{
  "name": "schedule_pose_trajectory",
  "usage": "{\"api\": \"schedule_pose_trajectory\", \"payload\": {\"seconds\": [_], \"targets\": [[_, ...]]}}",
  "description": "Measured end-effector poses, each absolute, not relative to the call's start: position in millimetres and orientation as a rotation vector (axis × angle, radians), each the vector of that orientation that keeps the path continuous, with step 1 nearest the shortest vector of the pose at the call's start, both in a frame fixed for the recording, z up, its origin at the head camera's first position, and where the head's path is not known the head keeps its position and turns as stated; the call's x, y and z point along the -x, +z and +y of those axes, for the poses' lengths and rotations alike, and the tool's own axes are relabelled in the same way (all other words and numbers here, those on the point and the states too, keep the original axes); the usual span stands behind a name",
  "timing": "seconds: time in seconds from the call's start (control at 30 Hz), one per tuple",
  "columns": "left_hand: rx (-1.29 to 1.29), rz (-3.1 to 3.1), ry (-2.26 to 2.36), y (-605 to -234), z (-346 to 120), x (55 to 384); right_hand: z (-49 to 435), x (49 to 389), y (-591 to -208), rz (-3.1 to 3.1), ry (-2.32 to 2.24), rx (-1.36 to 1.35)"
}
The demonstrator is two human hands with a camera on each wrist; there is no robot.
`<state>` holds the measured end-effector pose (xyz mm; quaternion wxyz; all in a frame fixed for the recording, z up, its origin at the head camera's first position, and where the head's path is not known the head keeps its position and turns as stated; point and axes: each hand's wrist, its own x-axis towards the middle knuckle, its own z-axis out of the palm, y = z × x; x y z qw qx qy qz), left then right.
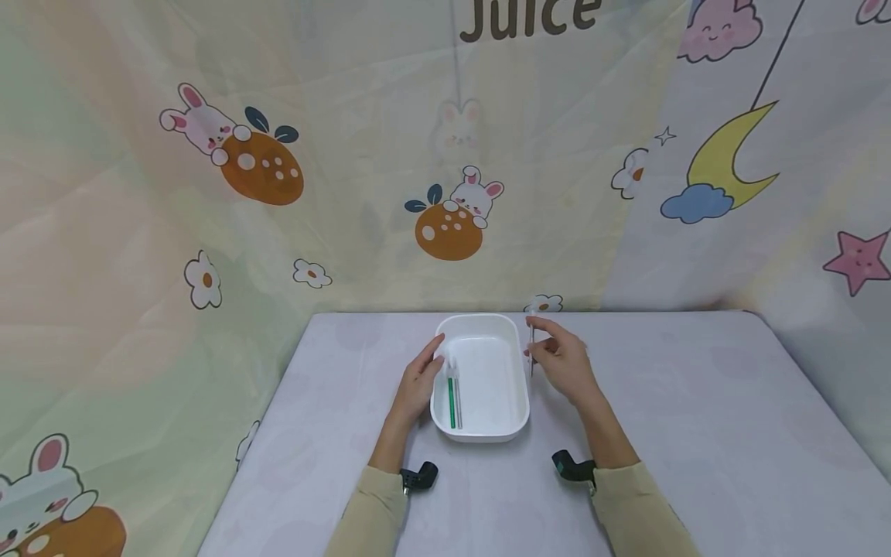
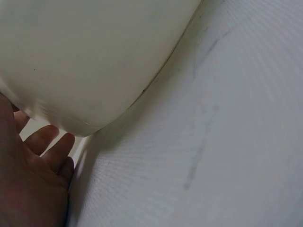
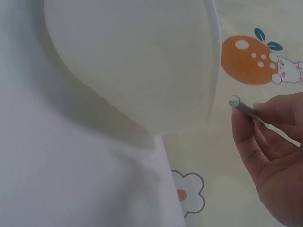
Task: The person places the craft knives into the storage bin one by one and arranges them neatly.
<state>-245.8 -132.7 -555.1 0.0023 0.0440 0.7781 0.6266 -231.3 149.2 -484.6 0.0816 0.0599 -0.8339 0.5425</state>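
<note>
From my head, my left hand (image 1: 414, 384) rests relaxed fingers, gripping nothing, against the left rim of a white tray (image 1: 491, 379) on the counter (image 1: 696, 402). Inside, along the tray's left side, a green pen (image 1: 452, 404) and a pale pen (image 1: 459, 404) lie side by side. Just right of the tray, my right hand (image 1: 567, 367) pinches a slim silvery pen (image 1: 532, 336).

From my left wrist, I see loosely bent fingers by the tray's outer wall.

From my right wrist, the silvery pen's round end pokes out between thumb and fingers, apart from the tray, before the printed backdrop (image 3: 227, 156).
</note>
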Motion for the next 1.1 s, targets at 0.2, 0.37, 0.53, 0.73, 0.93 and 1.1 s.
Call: {"api": "schedule_pose_trajectory", "payload": {"seconds": [0.2,0.37,0.53,0.73,0.93,1.1], "targets": [[-0.140,2.435,1.980,-556,-132,245,147,229,-485,-2.478,1.578,-0.232],[-0.132,2.443,1.970,-555,-133,244,146,229,-485,-2.453,1.596,-0.266],[-0.140,2.450,1.968,-556,-133,245,142,229,-485,-2.425,1.638,-0.288],[-0.133,2.453,1.967,-556,-132,245,136,228,-484,-2.429,1.688,-0.286],[-0.136,2.453,1.961,-555,-133,244,129,226,-484,-2.454,1.690,-0.302],[-0.139,2.460,1.945,-555,-133,244,120,224,-483,-2.445,1.727,-0.312]]}}
